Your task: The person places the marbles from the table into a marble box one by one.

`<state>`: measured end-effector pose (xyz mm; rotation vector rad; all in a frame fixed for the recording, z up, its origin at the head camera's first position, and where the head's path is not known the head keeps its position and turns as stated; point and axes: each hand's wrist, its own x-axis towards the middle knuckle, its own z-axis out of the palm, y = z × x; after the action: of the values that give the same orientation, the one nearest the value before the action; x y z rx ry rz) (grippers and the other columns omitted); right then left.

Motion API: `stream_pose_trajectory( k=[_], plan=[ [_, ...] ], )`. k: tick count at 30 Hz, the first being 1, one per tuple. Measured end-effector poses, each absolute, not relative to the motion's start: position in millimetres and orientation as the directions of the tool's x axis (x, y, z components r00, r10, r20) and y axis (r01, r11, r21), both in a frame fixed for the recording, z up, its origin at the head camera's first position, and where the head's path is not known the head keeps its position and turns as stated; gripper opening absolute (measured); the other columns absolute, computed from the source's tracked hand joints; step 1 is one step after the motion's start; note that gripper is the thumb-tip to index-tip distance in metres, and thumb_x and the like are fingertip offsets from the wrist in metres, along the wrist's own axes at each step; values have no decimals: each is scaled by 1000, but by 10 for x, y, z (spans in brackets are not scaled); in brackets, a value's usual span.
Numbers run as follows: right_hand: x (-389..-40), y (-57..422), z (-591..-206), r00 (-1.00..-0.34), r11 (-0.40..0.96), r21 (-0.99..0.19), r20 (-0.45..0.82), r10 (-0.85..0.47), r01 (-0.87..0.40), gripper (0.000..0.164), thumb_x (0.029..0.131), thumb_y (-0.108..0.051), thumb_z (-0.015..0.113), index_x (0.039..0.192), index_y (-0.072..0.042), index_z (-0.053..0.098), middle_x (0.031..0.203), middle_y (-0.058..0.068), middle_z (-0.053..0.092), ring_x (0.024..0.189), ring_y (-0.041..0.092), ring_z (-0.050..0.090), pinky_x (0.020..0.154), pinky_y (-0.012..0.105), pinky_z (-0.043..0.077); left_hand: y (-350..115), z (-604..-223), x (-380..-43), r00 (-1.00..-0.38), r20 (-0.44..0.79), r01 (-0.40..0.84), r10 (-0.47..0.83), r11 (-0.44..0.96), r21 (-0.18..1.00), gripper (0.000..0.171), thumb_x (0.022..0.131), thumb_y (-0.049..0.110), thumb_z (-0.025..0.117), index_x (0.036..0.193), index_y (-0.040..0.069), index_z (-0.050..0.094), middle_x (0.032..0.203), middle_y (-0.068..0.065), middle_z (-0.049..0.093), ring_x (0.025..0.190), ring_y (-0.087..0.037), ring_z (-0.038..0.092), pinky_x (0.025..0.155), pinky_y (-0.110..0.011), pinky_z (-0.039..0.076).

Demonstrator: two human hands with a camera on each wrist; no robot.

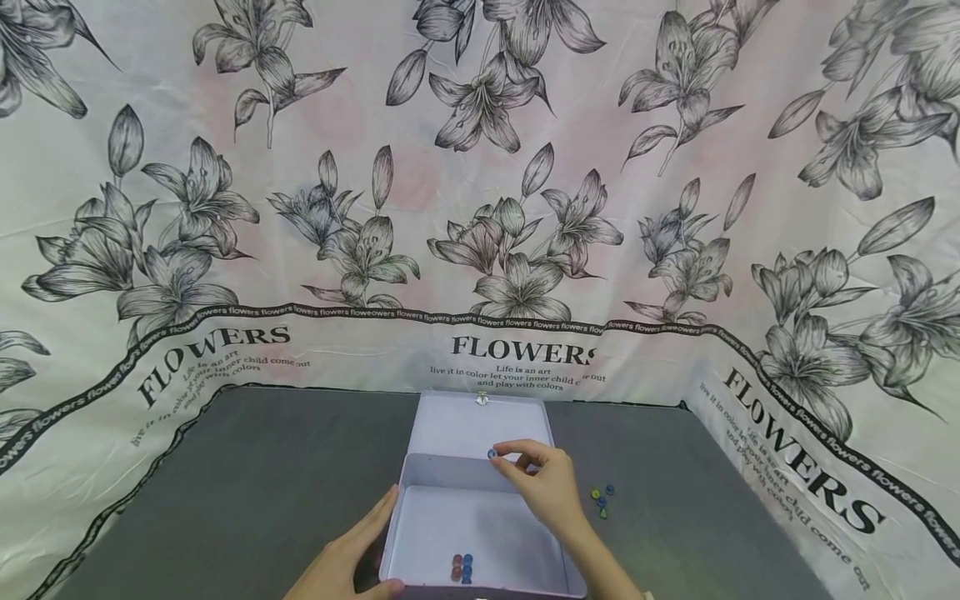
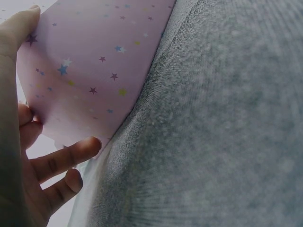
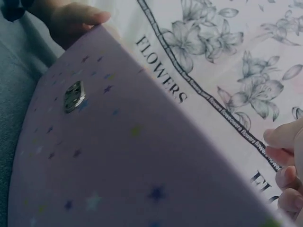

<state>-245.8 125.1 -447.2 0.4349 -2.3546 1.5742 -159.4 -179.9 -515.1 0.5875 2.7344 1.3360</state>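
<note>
An open metal-looking box (image 1: pixel 487 533) with a pale lilac inside stands on the dark table, its lid (image 1: pixel 480 425) folded back. My left hand (image 1: pixel 348 550) grips the box's near left corner, thumb at the front and fingers along the side; in the left wrist view two fingers stick out below it. Above the box's far right part, my right hand (image 1: pixel 547 483) pinches a small shiny blue bead (image 1: pixel 492 453) between thumb and forefinger. Inside, near the front wall, small red beads (image 1: pixel 457 567) lie beside small blue beads (image 1: pixel 467 567). The pinched bead is hidden in the right wrist view.
Several small blue and green beads (image 1: pixel 602 500) lie on the grey tabletop (image 1: pixel 300 467) right of the box. A metal clasp (image 3: pixel 74 97) sits on the box's star-printed front. A white cloth (image 1: pixel 487 250) with flowers hangs around the table's far side.
</note>
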Motion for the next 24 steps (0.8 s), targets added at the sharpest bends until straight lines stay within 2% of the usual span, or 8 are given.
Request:
stream_pose_trajectory(
  k=[8, 12, 17, 24],
  plan=[
    [-2463, 1263, -4586, -939, 475, -812, 268, -214, -340, 11, 87, -21, 88, 97, -17, 85, 87, -3, 76, 63, 8, 56, 48, 19, 40, -1795, -5152, -1559, -919, 159, 348, 360, 554, 756, 98, 94, 45, 77, 172, 24, 20, 175, -7, 22, 153, -45, 36, 110, -74, 41],
    [-2478, 1252, -4612, -924, 528, -764, 247, -291, -370, 10, 87, -18, 88, 95, -14, 85, 89, -2, 78, 57, 5, 51, 46, 19, 39, -1804, -5146, -1546, -921, 153, 342, 359, 554, 759, 99, 94, 47, 78, 172, 25, 20, 175, -7, 22, 154, -45, 35, 111, -74, 40],
    [-2513, 1244, -4650, -896, 577, -702, 209, -392, -417, 7, 87, -11, 86, 93, -9, 84, 89, 0, 79, 52, 2, 44, 46, 18, 38, -1808, -5117, -1553, -933, 90, 280, 350, 543, 791, 99, 95, 48, 76, 172, 24, 18, 176, -4, 19, 156, -44, 31, 113, -77, 36],
    [-2495, 1244, -4697, -873, 671, -593, 120, -474, -446, 7, 83, -6, 84, 90, -8, 84, 87, -1, 79, 67, 6, 59, 60, 24, 52, -1784, -5105, -1556, -940, 68, 259, 334, 571, 779, 97, 96, 48, 74, 172, 21, 19, 176, -3, 18, 157, -46, 29, 112, -79, 33]
  ],
)
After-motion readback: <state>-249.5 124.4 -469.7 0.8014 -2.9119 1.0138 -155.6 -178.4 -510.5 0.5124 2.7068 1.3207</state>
